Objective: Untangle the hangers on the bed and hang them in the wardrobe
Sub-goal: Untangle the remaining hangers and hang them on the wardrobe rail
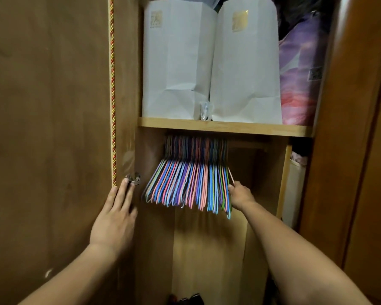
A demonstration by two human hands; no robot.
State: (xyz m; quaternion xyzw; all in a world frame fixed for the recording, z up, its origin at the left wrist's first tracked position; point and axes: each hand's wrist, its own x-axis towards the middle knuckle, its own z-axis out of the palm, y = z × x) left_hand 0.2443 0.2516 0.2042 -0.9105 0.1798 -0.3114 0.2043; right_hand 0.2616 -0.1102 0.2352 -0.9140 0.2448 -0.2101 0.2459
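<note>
While the wardrobe door (48, 128) fills the whole left of the frame, we see a red-and-gold twisted cord (112, 91) running down its edge from the top. At lower left, our left hand (114, 219) lies flat against that door edge, fingers straight and released, holding nothing; the fingertips (127, 182) reach up to a small metal hinge fitting (133, 179) just inside the wardrobe.

Moving to the centre, we have the hangers (185, 183), a dense row of thin wire ones in blue, pink, purple and green. They hang under the wooden shelf (224, 127), packed tight and fanning out toward us at their lower ends. Whatever their hooks hang on is lost in shadow, so we cannot make it out. On top of the shelf, in the upper middle, stand two white paper bags (178, 62), side by side and touching, each with a gold mark near its top.

Right of centre, our right hand (240, 194) is at the right end of the row. Its fingers are curled in toward the last hangers, and a pale pink hanger (231, 177) runs up from them; the hand looks to be pinching it, though the fingertips themselves are hidden.

At upper right, a purple and pink bundle (299, 73) sits on the shelf beside the bags, and a wooden frame (350, 128) closes the right side.
</note>
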